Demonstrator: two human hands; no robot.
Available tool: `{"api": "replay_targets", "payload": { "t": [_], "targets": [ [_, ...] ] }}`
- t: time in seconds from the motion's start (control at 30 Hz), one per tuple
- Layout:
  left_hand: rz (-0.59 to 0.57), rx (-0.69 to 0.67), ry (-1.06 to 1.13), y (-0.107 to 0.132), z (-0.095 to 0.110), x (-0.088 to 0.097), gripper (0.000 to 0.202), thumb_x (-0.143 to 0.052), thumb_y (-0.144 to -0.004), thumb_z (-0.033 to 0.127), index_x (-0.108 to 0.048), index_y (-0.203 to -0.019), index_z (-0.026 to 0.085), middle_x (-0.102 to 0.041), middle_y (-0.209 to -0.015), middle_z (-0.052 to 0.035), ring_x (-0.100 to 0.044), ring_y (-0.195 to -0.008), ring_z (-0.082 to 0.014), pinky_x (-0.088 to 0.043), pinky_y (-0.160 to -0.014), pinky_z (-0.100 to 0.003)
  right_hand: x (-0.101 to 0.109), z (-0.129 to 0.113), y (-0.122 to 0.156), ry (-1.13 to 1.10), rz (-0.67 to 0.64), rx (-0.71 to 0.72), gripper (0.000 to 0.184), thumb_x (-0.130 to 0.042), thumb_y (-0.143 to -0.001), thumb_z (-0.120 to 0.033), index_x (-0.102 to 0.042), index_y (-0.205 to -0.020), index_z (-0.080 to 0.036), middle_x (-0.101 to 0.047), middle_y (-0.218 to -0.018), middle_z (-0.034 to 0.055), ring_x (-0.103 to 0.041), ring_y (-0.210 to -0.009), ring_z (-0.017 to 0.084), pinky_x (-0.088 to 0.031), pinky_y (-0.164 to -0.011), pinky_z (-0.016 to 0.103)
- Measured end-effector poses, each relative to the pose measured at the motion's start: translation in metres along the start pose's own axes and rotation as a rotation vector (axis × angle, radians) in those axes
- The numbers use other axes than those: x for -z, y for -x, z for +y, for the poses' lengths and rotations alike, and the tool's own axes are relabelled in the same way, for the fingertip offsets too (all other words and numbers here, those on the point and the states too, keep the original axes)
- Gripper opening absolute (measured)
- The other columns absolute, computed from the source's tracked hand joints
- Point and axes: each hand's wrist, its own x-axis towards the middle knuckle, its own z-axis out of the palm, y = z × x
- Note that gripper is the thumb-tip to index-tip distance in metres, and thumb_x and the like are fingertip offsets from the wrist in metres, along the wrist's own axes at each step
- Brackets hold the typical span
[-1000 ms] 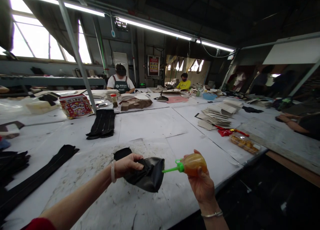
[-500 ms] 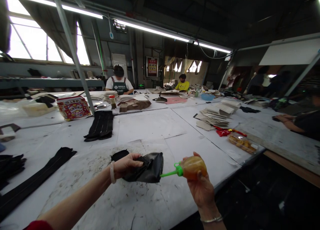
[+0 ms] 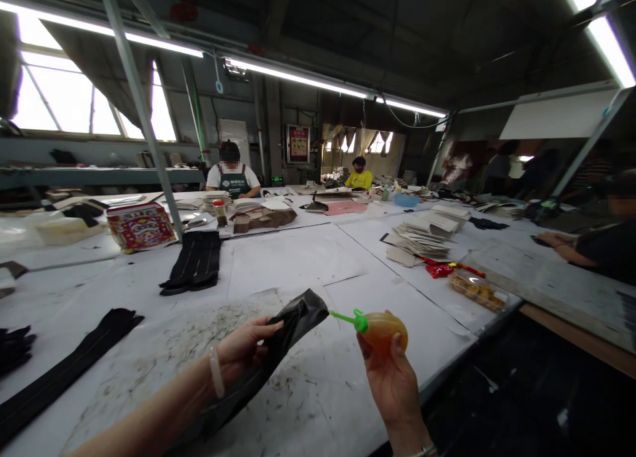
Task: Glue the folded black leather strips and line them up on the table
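1 head-worn view, facing forward and down across a white worktable (image 3: 298,255), left hand (image 3: 245,344) and right hand (image 3: 392,385) close

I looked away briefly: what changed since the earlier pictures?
The black piece has turned in the left hand: its nozzle-side end rose, and its other end trails below the left forearm. The green nozzle swung from pointing slightly down to slightly up. Unchanged: right hand holds the bottle.

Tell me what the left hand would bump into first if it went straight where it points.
Probably the green spout of the bottle, just past the end of the black piece the left hand holds. Depth is unclear, so it might miss.
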Motion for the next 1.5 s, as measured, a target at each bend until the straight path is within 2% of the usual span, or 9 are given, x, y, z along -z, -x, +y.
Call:
{"api": "replay_targets", "payload": {
  "t": [0.23, 0.37, 0.57, 0.8, 1.07, 1.37, 1.5],
  "targets": [
    [0.045, -0.027, -0.057, -0.005, -0.006, 0.001, 0.05, -0.083, -0.056, 0.043, -0.048, -0.084, 0.022, -0.047, -0.057, 0.0097, -0.029, -0.036, -0.0004, -0.006, -0.039, -0.017, 0.0, 0.002, -0.004, 0.163, -0.022, 0.206, 0.05, -0.075, -0.077, -0.037, -0.055, -0.123, -0.035, -0.068, -0.112, -0.0009, -0.065, -0.102, 0.02, -0.051, -0.095, 0.043],
    [0.051, -0.029, -0.054, -0.005, -0.007, 0.0, 0.052, -0.082, -0.056, 0.044, -0.05, -0.091, 0.022, -0.049, -0.06, 0.0085, -0.03, -0.037, -0.0003, -0.007, -0.04, -0.016, -0.001, 0.0, -0.006, 0.217, -0.027, 0.281, 0.051, -0.076, -0.076, -0.034, -0.055, -0.122, -0.035, -0.067, -0.11, -0.0005, -0.065, -0.1, 0.021, -0.051, -0.094, 0.045],
    [0.081, -0.031, -0.038, -0.005, -0.006, -0.001, 0.05, -0.082, -0.058, 0.042, -0.051, -0.092, 0.021, -0.051, -0.061, 0.0077, -0.032, -0.037, -0.0003, -0.007, -0.039, -0.015, -0.001, 0.0, -0.005, 0.265, -0.015, 0.308, 0.053, -0.077, -0.074, -0.032, -0.055, -0.122, -0.035, -0.065, -0.109, -0.0015, -0.063, -0.1, 0.02, -0.051, -0.093, 0.041],
    [0.074, -0.028, -0.014, -0.007, -0.006, -0.005, 0.05, -0.084, -0.055, 0.041, -0.047, -0.082, 0.02, -0.047, -0.057, 0.009, -0.031, -0.036, -0.0002, -0.007, -0.037, -0.014, 0.001, 0.001, -0.004, 0.35, -0.016, 0.326, 0.056, -0.08, -0.071, -0.032, -0.057, -0.122, -0.033, -0.064, -0.106, 0.0002, -0.063, -0.093, 0.02, -0.051, -0.093, 0.044],
    [0.112, -0.051, -0.013, -0.013, -0.01, -0.003, 0.046, -0.081, -0.059, 0.041, -0.048, -0.085, 0.02, -0.048, -0.059, 0.0084, -0.032, -0.037, -0.0002, -0.01, -0.037, -0.014, 0.006, 0.007, -0.005, 0.481, 0.001, 0.368, 0.062, -0.082, -0.066, -0.036, -0.057, -0.122, -0.03, -0.064, -0.106, 0.0036, -0.063, -0.092, 0.022, -0.052, -0.089, 0.046],
    [0.168, -0.042, -0.054, -0.018, -0.01, -0.006, 0.042, -0.078, -0.063, 0.04, -0.048, -0.085, 0.02, -0.051, -0.061, 0.0077, -0.034, -0.037, -0.0004, -0.011, -0.037, -0.013, 0.017, 0.012, -0.005, 0.649, -0.089, 0.373, 0.058, -0.077, -0.073, -0.037, -0.055, -0.126, -0.03, -0.064, -0.113, 0.0062, -0.063, -0.097, 0.026, -0.047, -0.093, 0.056],
    [0.162, -0.047, -0.051, -0.024, -0.01, -0.004, 0.043, -0.078, -0.063, 0.041, -0.047, -0.084, 0.02, -0.049, -0.06, 0.0085, -0.032, -0.037, 0.0, -0.011, -0.036, -0.013, 0.022, 0.016, -0.005, 0.665, -0.113, 0.379, 0.058, -0.078, -0.073, -0.036, -0.056, -0.126, -0.029, -0.066, -0.112, 0.0071, -0.063, -0.097, 0.027, -0.05, -0.09, 0.056]
  ]
}}
